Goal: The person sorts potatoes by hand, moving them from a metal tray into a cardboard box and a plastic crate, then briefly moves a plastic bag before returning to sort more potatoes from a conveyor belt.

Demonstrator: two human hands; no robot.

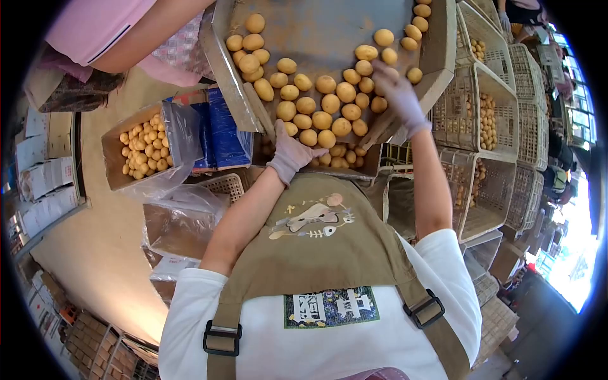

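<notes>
In the tray (316,38), most potatoes (330,103) lie left of the right grip (400,95), blurred among them with its hold impossible to tell, and beyond the left grip (291,156), spread loosely at the tray's mouth.

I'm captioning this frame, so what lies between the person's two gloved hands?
In the head view, loose potatoes on the grey tray lie between the left hand and the blurred right hand.
</notes>
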